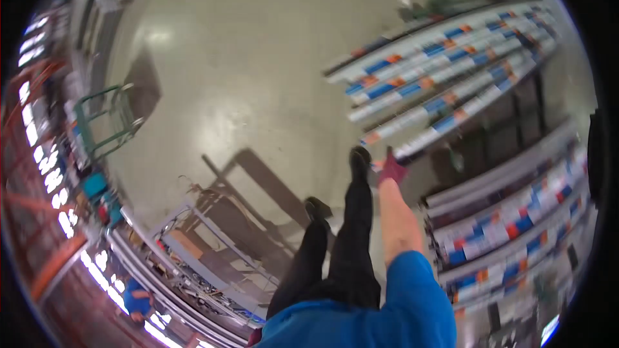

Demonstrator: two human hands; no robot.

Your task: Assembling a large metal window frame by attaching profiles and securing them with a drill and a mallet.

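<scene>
No text, number or sign can be read: motion blur has smeared every marking. What look like labels are told only by colour. On the long pale bars lying side by side at upper right, blue, orange and white patches repeat along the lengths, their print dissolved into streaks. On the stacked long profiles at lower right, white, blue and red patches cluster on the upper rows, with blue, orange and white ones on the row below; any lettering there is too small and blurred to make out, and where one label ends and the next begins is unclear
</scene>
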